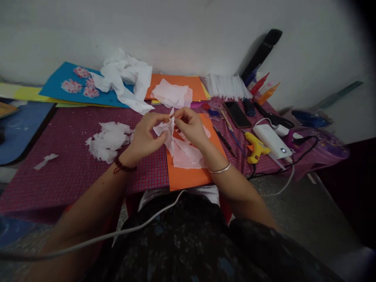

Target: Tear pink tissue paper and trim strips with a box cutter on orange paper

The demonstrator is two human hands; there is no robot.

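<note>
Where the orange sheet (188, 179) overhangs the table's (70, 129) near edge: pink tissue (189, 157).
Left hand (143, 135), right hand (190, 127): fingers nearly closed on raised tissue (168, 136) above the sheet; from here I judge this shaping, next needing gentle pressure.
Far edge: pink pile (173, 94).

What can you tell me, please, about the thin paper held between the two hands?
The held paper looks pale pink, thin and tissue-like, creased and bunched. Its upper part is pinched at the fingertips of the left hand and right hand; its lower folds hang over the orange sheet. Whether they touch the pink pieces lying there is unclear.
</note>
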